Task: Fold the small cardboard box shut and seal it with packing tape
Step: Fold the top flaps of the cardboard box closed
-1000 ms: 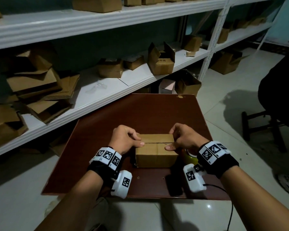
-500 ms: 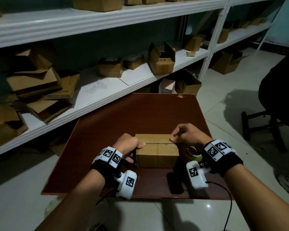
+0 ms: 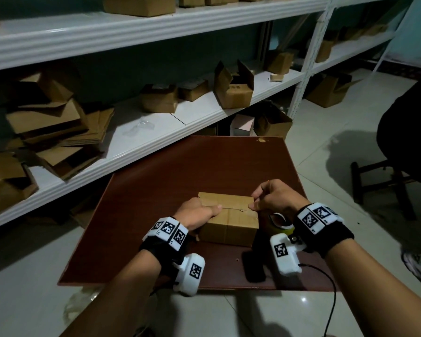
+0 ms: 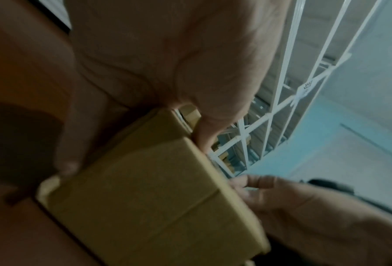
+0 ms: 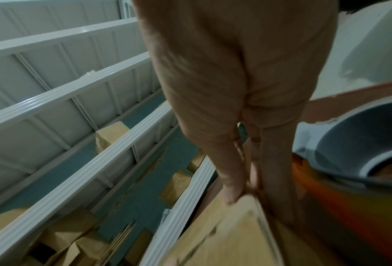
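Brown corrugated cardboard, the small box sits near the front of the dark red wooden counter, its top flaps folded down to meet at a centre seam. The left hand grips the box's left end, thumb pressing the seam, probably to keep the flaps flat. The right hand curls over the right end, fingertips pinning the flap edge. A roll of packing tape lies just beside the box, under the right wrist. White shelves behind hold other cartons.
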{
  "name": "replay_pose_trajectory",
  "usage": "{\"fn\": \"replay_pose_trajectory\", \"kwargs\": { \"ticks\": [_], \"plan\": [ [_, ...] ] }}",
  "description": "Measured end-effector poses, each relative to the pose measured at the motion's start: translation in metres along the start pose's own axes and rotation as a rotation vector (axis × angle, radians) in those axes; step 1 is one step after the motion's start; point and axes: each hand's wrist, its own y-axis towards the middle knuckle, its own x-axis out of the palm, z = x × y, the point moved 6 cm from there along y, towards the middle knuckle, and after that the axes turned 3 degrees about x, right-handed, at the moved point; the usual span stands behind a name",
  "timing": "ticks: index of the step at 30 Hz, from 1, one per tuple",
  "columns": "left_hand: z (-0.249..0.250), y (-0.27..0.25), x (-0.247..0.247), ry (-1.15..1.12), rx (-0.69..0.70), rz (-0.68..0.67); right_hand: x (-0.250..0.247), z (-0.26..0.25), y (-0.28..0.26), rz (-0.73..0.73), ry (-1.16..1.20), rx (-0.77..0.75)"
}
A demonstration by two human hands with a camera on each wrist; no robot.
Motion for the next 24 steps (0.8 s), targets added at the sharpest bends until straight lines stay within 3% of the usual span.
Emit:
{"fn": "replay_pose_trajectory", "kwargs": {
  "ticks": [3,8,13,17,24],
  "plan": [
    [0.009,-0.014,-0.003,-0.035,-0.011,0.002,-0.009,-0.002,-0.002,-0.002,-0.111,0.020],
    [0.009,-0.014,-0.001,-0.027,-0.037,-0.004,-0.042,0.004,-0.004,0.284,-0.556,0.138],
    [0.008,-0.014,-0.001,-0.048,-0.038,-0.033,-0.016,0.026,-0.007,0.155,-0.719,0.203],
    [0.007,-0.013,-0.001,-0.056,-0.030,-0.038,-0.004,0.026,-0.003,0.173,-0.755,0.136],
    [0.005,-0.008,0.001,-0.055,-0.024,-0.041,-0.027,0.020,-0.001,0.162,-0.609,0.178]
  ]
}}
